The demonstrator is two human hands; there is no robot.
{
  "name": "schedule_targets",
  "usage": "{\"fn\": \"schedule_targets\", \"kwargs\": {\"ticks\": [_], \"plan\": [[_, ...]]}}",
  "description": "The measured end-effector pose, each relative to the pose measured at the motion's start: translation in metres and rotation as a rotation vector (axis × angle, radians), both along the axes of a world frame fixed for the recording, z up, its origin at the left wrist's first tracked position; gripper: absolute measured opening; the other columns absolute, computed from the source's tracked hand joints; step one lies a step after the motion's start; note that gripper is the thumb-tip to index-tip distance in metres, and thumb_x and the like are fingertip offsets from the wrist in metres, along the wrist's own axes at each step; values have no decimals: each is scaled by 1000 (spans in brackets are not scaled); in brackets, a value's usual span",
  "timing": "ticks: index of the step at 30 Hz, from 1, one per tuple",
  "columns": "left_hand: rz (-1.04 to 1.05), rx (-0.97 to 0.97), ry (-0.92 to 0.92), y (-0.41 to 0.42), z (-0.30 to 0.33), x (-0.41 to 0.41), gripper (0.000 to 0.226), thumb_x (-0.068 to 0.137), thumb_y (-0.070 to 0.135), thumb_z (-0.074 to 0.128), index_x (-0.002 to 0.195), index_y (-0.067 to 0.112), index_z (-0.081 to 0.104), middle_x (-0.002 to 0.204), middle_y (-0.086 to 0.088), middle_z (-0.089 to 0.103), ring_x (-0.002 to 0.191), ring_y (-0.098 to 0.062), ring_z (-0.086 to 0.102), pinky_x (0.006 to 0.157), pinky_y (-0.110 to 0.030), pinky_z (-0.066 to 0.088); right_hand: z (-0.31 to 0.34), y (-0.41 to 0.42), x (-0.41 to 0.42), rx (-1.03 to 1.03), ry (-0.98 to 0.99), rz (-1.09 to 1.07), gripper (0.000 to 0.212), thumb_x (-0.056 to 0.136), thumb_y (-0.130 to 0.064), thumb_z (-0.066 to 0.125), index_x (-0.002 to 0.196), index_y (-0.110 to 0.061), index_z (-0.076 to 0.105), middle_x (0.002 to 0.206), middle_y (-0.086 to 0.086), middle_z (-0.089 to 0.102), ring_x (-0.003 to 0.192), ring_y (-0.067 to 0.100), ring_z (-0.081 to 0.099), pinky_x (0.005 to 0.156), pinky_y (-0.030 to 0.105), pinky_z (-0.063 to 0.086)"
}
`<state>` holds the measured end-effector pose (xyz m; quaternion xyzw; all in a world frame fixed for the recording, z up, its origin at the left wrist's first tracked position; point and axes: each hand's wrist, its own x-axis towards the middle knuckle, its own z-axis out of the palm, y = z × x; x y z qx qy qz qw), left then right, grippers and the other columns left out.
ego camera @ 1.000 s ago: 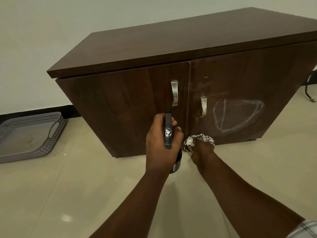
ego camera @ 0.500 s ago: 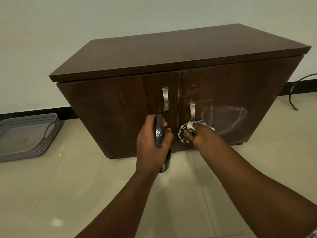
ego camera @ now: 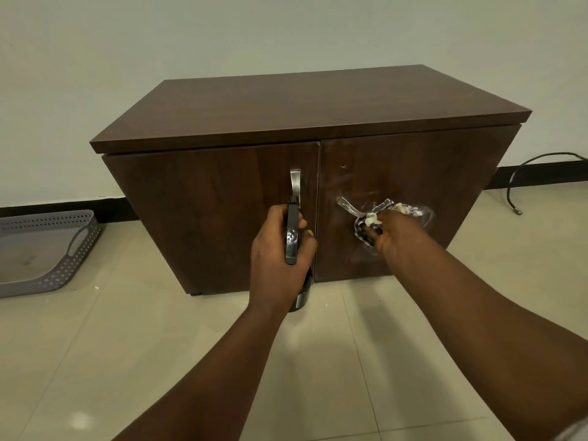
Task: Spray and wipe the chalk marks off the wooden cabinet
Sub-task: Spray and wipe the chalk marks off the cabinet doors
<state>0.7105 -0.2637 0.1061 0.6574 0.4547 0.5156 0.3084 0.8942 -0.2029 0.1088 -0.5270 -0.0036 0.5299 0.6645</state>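
The right hand (ego camera: pixel 399 235) grips a bunched checked cloth (ego camera: pixel 370 224) and presses it against the right door of the wooden cabinet (ego camera: pixel 286 113), just beside that door's metal handle (ego camera: pixel 348 206). The left hand (ego camera: pixel 280 259) is curled round a dark spray bottle (ego camera: pixel 292 233), held upright in front of the seam between the two doors, its nozzle end just below the left door's handle (ego camera: pixel 295 184). Chalk marks (ego camera: pixel 426 214) show as a faint whitish smear on the right door around and beyond the cloth, partly hidden by the hand. The cabinet stands on a pale tiled floor (ego camera: pixel 159 345) against a light wall (ego camera: pixel 222 43), both doors closed. To the left, well apart from the cabinet, a grey perforated tray (ego camera: pixel 63 268) lies on the floor by the dark skirting. To the right, a black cable (ego camera: pixel 521 183) trails along the floor near the wall.
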Motion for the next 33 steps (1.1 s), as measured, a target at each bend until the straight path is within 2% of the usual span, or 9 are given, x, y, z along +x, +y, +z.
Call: {"fn": "schedule_targets", "kwargs": {"ticks": [1,3,7,12,15,18,20,27,33], "plan": [[-1,-1,-1,1,1,1,21,92,9,64,109,17,55,97,9,64,91,-6,63,77,-11,49,4,-3,2,10,-44,-4,14,97,0,40,97,-11,49,86,10,58,53,17,58,52,30,53],[-3,-2,-7,3,3,3,21,92,10,64,110,17,55,98,10,64,92,-5,63,77,-9,48,11,-9,9,17,-138,-102,30,91,4,52,116,-13,50,103,9,60,62,18,60,65,44,52],[-13,2,-7,3,2,5,21,93,12,63,109,21,54,97,10,63,93,-4,62,78,-8,48,18,-19,14,83,-224,-91,34,87,12,54,103,-18,56,90,2,65,48,12,64,32,31,46],[-16,2,-7,3,2,7,21,92,13,64,109,20,54,98,10,63,93,-5,62,79,-15,50,-2,-25,10,-55,-358,-17,33,90,10,52,116,-10,51,88,6,61,52,12,58,40,24,50],[-21,10,-2,4,2,7,21,92,12,64,109,21,54,98,10,63,92,-4,62,78,-13,49,-9,-26,9,-71,-370,-54,20,92,3,50,105,-13,55,93,8,62,51,13,61,44,22,49],[-22,10,-3,4,0,5,20,93,13,63,108,22,54,96,10,63,91,-6,62,78,-13,50,-19,-22,13,-194,-892,-79,49,85,-10,66,130,-14,48,126,8,57,103,24,61,88,33,52],[-18,12,0,4,-2,5,19,92,13,63,107,21,54,95,10,63,90,-6,62,77,-11,49,-19,-22,10,-176,-1198,-103,59,83,-14,69,135,-11,42,133,15,48,116,32,53,99,35,44],[-26,-7,4,7,-13,7,20,92,10,63,108,18,54,97,7,63,91,-6,61,76,-5,46,-11,-24,-9,34,-1852,-191,55,80,-2,68,130,-13,48,137,16,42,117,31,49,89,34,46],[-45,-5,30,8,-23,5,19,92,9,63,108,16,55,97,5,63,90,-11,62,77,-15,51,-51,-19,-10,-10,-2143,-6,49,72,7,71,113,-14,54,135,19,47,113,43,47,65,35,50]]}}
